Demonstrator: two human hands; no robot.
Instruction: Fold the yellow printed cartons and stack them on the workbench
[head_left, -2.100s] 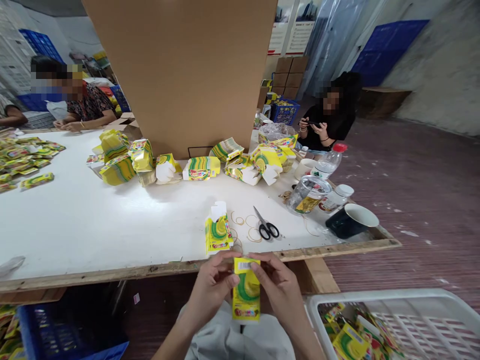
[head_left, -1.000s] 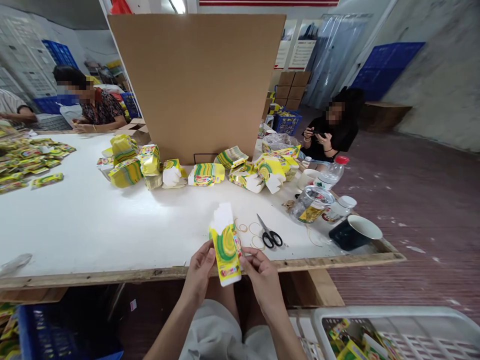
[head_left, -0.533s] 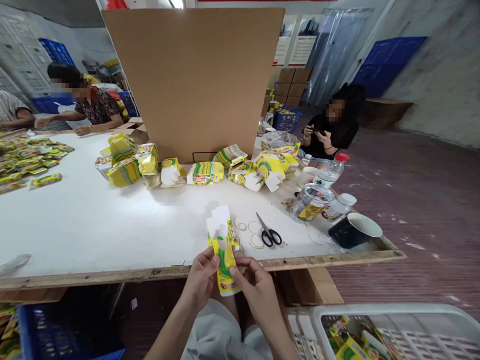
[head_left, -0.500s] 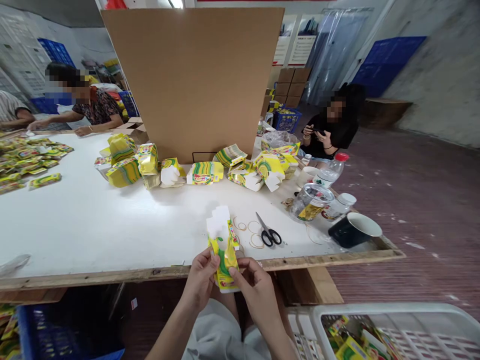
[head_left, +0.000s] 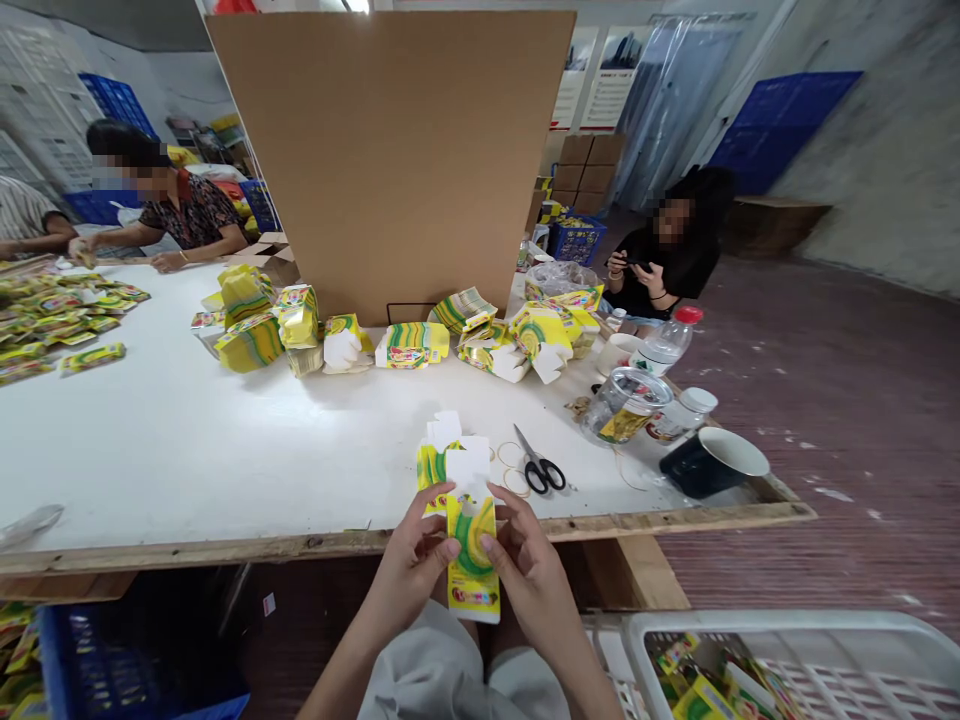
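I hold a small yellow-and-green carton [head_left: 472, 548] upright over the table's front edge, its white top flap standing up. My left hand [head_left: 414, 565] pinches its left side with thumb and fingers. My right hand [head_left: 529, 568] grips its right side the same way. Just behind it a second yellow carton [head_left: 433, 462] stands on the white table [head_left: 187, 450] with its white flaps up. Black-handled scissors [head_left: 536, 464] and some rubber bands [head_left: 508, 470] lie to the right of that carton.
A tall cardboard sheet [head_left: 390, 150] stands mid-table with a row of yellow cartons [head_left: 375, 335] before it. Jars, a bottle and a dark cup [head_left: 712, 462] crowd the right corner. A white basket [head_left: 787, 665] of cartons sits lower right. Two people sit far left, one at the right.
Since half a second ago, the carton in my hands has come apart from the standing one, moved toward me, and its white flap now stands up. Both hands keep hold.
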